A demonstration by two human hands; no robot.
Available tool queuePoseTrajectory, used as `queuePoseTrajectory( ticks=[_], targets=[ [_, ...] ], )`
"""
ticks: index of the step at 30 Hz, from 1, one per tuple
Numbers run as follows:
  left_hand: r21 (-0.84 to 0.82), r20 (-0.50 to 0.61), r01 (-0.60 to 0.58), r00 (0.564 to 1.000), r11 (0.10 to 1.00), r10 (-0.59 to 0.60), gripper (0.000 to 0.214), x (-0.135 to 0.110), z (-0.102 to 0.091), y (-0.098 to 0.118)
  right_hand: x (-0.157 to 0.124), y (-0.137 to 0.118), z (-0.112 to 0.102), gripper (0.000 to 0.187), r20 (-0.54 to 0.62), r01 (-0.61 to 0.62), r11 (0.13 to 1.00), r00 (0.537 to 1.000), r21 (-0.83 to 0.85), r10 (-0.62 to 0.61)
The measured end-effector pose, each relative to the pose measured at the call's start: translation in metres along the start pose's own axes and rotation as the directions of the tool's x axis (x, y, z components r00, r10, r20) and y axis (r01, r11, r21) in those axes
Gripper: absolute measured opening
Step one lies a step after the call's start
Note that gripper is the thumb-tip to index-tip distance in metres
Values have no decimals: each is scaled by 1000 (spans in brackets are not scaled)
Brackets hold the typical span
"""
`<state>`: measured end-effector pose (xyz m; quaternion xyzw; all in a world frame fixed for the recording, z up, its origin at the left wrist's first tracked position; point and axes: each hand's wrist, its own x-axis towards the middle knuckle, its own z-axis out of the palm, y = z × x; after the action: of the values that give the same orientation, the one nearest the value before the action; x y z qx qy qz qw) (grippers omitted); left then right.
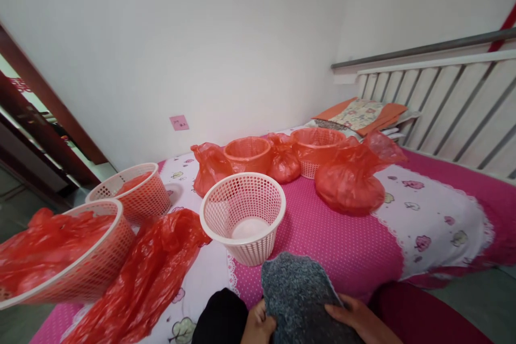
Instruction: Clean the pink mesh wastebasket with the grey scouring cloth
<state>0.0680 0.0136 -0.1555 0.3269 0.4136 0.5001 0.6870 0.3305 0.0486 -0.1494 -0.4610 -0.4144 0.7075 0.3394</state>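
Near the bottom of the view, a grey fuzzy fabric piece with a rounded upper end is held up between my two hands. My left hand grips its left edge with fingers curled in. On the opposite edge, my right hand pinches it, thumb lying over the front. The lower part of the fabric runs out of the frame. Just beyond it stands a white perforated plastic basket, upright, with nothing visible inside. A rounded black thing, whose kind I cannot make out, is beside my left hand.
A loose red plastic bag lies left of centre. Two baskets holding red bags stand farther left. Bag-lined baskets and tied red bags line the back. A white-railed headboard borders the pink bedspread.
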Motion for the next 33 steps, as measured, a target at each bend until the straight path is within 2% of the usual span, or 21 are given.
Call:
queuePoseTrajectory(
  ticks=[3, 6, 9, 13, 18, 21, 23, 25, 27, 28, 30, 31, 33],
  targets=[
    [-87, -12, 30, 999, 996, -31, 46, -5, 13, 14, -6, -14, 9, 55, 42, -44, 978, 998, 204, 37],
    [-140, -38, 1, 999, 990, -7, 44, -13, 30, 39, -21, -42, 19, 44, 61, -27, 960, 998, 279, 10],
    [-139, -71, -48, 997, 989, 39, 44, -19, 44, 69, -26, -71, 27, 42, -20, 83, 956, 997, 281, -80],
    [-15, -197, -145, 970, 989, 140, 46, -22, 51, 96, -24, -98, 29, 41, -155, 271, 939, 958, 210, -241],
    [138, -269, -272, 915, 952, 301, 47, -35, 56, 97, -35, -121, 31, 46, -139, 388, 913, 918, 125, -371],
    [181, -331, -327, 868, 928, 370, 71, -47, 59, 91, -44, -125, 35, 45, -164, 415, 892, 907, 182, -389],
    [255, -275, -320, 881, 913, 386, 77, -54, 56, 90, -51, -124, 36, 36, -185, 400, 891, 912, 212, -366],
    [351, -105, -260, 944, 899, 314, 70, -61, 47, 91, -61, -122, 33, 45, -205, 381, 907, 916, 179, -345],
    [440, 86, -146, 989, 886, 120, 58, -67, 38, 95, -72, -121, 27, 54, -214, 368, 929, 912, 52, -349],
    [475, 149, -81, 989, 876, 11, 52, -69, 34, 97, -76, -121, 24, 51, -221, 366, 930, 905, -33, -364],
    [524, 178, 2, 978, 852, -112, 39, -68, 30, 100, -76, -120, 20, 44, -231, 354, 917, 891, -185, -390],
    [534, 160, 10, 981, 845, -113, 36, -64, 30, 101, -71, -119, 18, 44, -242, 345, 910, 885, -230, -397],
    [499, 66, 0, 997, 867, -38, 39, -51, 32, 99, -52, -112, 16, 50, -278, 326, 911, 877, -253, -392]
  ],
)
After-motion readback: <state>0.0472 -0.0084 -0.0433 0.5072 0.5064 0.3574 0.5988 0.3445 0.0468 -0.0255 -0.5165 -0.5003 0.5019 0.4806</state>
